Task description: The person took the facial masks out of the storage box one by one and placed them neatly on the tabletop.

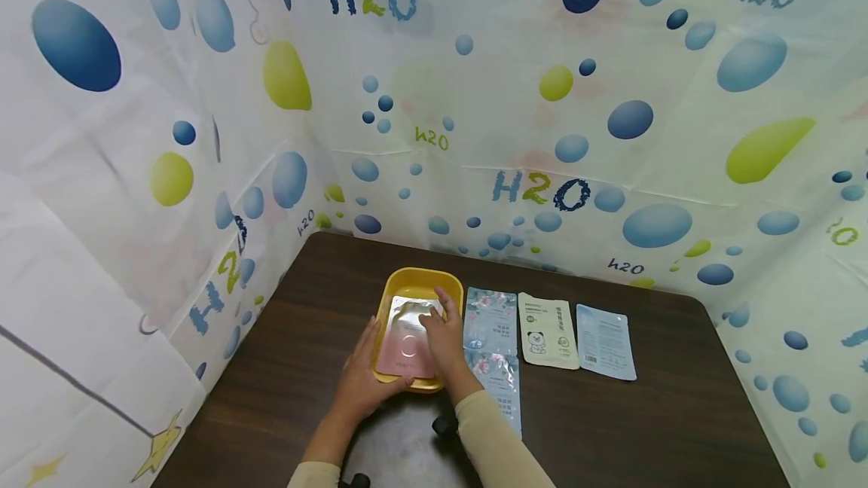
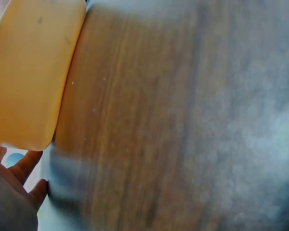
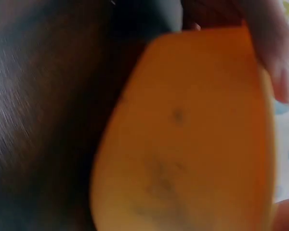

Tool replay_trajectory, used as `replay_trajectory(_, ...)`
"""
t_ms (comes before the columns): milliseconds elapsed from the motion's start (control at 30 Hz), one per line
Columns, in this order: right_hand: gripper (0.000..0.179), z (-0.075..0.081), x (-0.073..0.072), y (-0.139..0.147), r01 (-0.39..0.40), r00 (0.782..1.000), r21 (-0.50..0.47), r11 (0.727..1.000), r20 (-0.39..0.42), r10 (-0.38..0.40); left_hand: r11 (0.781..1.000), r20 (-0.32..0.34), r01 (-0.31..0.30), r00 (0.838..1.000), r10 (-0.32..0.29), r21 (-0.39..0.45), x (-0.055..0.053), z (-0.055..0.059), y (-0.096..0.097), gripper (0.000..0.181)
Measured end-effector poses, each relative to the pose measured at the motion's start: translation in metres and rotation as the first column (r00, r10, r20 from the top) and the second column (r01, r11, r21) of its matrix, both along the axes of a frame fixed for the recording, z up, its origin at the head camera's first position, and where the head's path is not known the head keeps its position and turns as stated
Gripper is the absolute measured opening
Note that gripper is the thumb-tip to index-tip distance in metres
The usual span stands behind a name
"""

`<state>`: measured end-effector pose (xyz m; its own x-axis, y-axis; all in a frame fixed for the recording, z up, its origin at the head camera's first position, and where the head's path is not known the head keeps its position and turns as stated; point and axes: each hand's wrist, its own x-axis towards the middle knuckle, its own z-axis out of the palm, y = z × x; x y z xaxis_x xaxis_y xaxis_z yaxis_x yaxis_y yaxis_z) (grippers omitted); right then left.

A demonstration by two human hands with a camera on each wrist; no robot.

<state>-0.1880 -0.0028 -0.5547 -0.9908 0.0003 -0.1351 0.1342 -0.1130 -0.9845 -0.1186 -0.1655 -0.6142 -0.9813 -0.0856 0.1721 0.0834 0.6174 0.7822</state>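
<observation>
A yellow plastic tray stands on the table. In it lies a pink and silver sachet, which looks like a sheet-mask packet. My left hand holds the tray's near left corner, fingers along the left side and thumb at the near rim. Over the tray's right side reaches my right hand, its fingers spread above the sachet's upper right part. Both wrist views catch the tray's outer wall from the side; left-hand fingers show beyond its edge in the left wrist view.
Right of the tray lie two blue floral sachets, one nearer than the other and partly behind the right sleeve. Beside them are a cream sachet with a bear and a pale blue sachet. A printed curtain borders the brown table.
</observation>
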Motion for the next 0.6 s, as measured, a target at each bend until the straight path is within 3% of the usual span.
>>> replay_trajectory(300,0.055,-0.013,0.005,-0.007,0.015,0.998,0.013,1.0,0.059,-0.016,1.0,0.01,0.0,1.0,0.0,-0.003,0.002,0.004,0.0,0.119)
replay_trajectory(600,0.052,-0.019,0.003,-0.008,0.056,0.997,0.022,0.998,0.053,-0.057,1.0,0.025,-0.005,1.0,0.005,-0.001,0.002,0.004,0.001,0.12)
